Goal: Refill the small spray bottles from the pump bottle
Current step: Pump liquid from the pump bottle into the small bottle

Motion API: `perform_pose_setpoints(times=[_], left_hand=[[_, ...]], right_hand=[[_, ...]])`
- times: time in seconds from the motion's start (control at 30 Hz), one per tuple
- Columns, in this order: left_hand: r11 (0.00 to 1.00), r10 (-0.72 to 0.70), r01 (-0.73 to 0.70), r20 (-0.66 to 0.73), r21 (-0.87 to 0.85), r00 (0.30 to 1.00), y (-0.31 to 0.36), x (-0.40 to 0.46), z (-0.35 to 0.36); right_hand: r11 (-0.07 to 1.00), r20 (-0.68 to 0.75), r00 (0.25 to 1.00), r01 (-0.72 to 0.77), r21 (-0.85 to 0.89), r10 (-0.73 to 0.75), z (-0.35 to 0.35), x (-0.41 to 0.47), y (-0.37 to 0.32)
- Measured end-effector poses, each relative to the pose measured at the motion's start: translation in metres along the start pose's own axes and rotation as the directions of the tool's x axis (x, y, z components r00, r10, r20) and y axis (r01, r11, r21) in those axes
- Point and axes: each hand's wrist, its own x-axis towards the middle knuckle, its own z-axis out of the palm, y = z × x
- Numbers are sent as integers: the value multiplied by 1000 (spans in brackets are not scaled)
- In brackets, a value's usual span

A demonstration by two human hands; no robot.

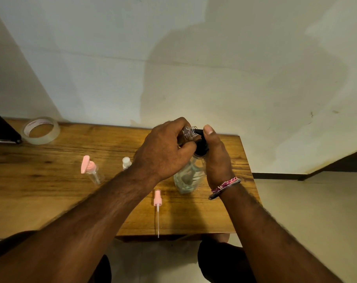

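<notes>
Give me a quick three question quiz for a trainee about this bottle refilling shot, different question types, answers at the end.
1. True or false: the pink spray head with its long dip tube lies loose on the wooden table.
2. Which hand holds the small open bottle at the black pump nozzle? A) left hand B) right hand
3. Fill in: the roll of clear tape sits at the table's far ____ corner.

Key: 1 true; 2 A; 3 left. The right hand rests over the black pump of the large clear bottle, thumb on top.
</notes>
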Motion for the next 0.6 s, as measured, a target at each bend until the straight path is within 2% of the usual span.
perform_pose_setpoints(times=[0.4,0.6], left_hand=[[998,-1,-1,32,57,999,-1,-1,1],[1000,-7,7,10,24,1000,0,0,1]], right_hand=[[998,-66,997,-30,48,34,-1,2,1],[1000,-9,1000,0,-12,0,-1,1,1]])
